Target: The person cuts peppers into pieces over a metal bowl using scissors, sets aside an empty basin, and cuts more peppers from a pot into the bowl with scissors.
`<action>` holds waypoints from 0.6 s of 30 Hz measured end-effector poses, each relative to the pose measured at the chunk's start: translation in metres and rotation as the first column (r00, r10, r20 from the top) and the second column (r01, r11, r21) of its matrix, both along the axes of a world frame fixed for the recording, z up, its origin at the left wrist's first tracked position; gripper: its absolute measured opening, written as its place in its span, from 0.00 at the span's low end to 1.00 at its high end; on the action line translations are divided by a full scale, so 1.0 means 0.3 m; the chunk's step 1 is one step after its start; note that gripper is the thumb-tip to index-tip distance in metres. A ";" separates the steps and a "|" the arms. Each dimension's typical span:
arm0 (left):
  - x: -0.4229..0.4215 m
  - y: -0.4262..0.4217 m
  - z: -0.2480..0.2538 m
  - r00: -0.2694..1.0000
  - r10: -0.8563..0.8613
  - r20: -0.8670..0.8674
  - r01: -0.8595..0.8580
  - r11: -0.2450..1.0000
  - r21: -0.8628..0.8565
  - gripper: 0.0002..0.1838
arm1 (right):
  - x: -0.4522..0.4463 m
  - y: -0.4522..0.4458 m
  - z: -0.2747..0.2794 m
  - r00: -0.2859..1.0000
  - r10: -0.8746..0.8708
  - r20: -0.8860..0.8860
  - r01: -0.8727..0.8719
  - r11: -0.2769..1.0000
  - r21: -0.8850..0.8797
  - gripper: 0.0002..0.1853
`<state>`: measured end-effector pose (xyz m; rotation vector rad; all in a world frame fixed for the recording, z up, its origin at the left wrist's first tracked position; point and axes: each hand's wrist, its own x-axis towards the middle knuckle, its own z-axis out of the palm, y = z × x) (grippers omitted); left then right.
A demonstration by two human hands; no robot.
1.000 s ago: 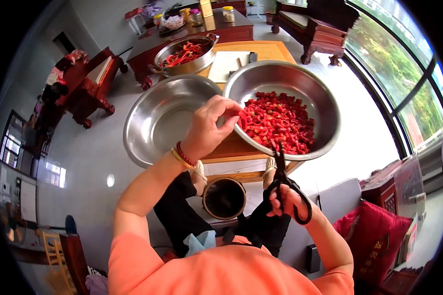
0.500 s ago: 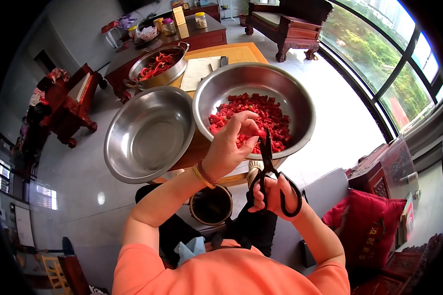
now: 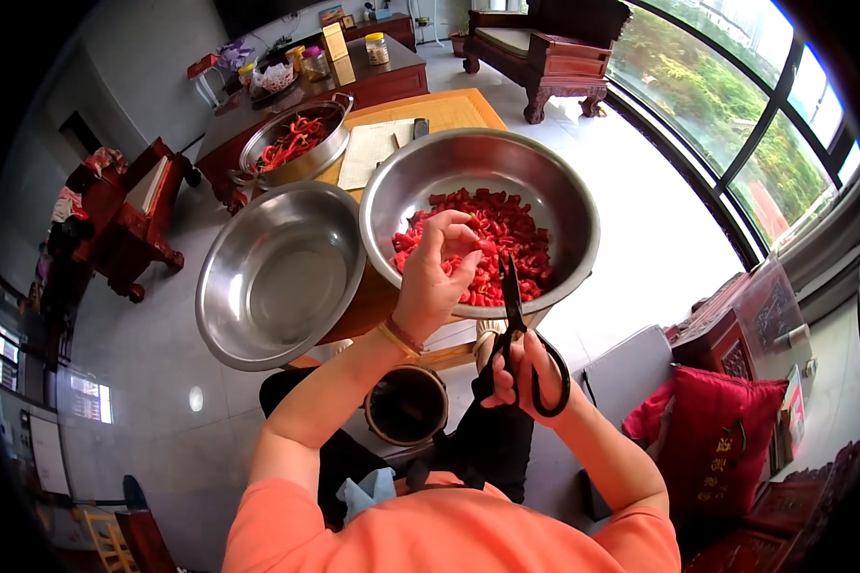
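My left hand (image 3: 437, 272) is over the near side of a large steel basin, its fingers pinched on a short piece of red chili pepper (image 3: 488, 246). In my right hand (image 3: 526, 371) is a pair of black scissors (image 3: 512, 304), fingers through the handle loops. Their blades point up beside the left fingertips, the tips slightly apart. Beneath both hands, the basin (image 3: 569, 191) holds a heap of cut red chili pieces (image 3: 521, 229). To its left, a second steel basin (image 3: 291, 272) is tilted and has nothing in it.
Behind the basins, a steel pot (image 3: 325, 158) of whole red chilies (image 3: 296, 138) stands on a wooden table (image 3: 463, 107) beside a cutting board (image 3: 373, 153). A dark bin (image 3: 406, 406) sits between my knees. A red cushion (image 3: 712, 430) lies at right.
The scissor blades have come slightly away from the pepper piece at the left fingertips. Both hands have shifted a little left in view, along with the basins, as the camera moved.
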<state>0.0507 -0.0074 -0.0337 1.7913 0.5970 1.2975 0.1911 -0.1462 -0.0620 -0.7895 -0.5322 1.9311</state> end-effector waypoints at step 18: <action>-0.003 -0.027 0.005 0.966 0.176 -0.188 -0.104 0.935 0.338 0.23 | -0.015 0.007 0.023 0.991 -0.002 0.131 -0.004 0.999 0.043 0.22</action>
